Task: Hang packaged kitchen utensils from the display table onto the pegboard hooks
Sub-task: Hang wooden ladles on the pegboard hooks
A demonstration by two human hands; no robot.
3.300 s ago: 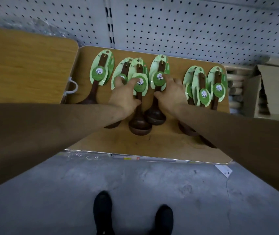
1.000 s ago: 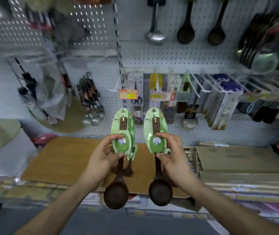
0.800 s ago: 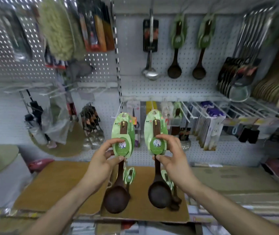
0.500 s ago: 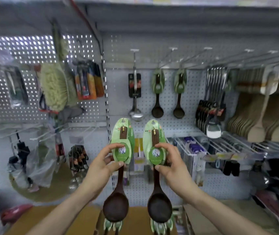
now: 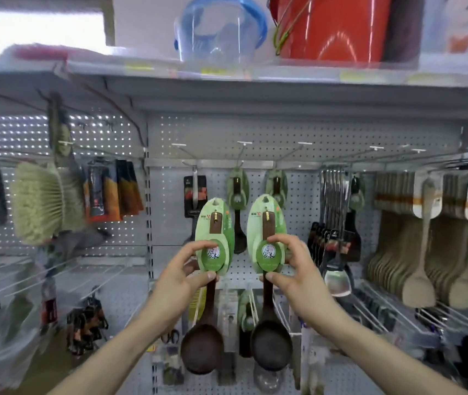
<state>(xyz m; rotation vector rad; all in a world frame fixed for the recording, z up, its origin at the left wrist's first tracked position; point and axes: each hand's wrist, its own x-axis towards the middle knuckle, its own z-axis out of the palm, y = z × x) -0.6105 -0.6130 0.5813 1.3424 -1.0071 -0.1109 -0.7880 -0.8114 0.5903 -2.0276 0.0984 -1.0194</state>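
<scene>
Left hand [image 5: 181, 277] pinches the left ladle [image 5: 202, 347] by its card, right hand [image 5: 292, 276] the right ladle [image 5: 271, 346]; hung ladles [image 5: 237, 192] behind them are half hidden and blurred.

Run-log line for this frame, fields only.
phase: pre-hang, facing pegboard | left hand: pinches left spoon pack | right hand: pinches right spoon pack | hung: neither

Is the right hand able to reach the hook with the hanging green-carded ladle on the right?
Probably yes: the right hand, holding its ladle, is below that hook, with open space between.
</scene>
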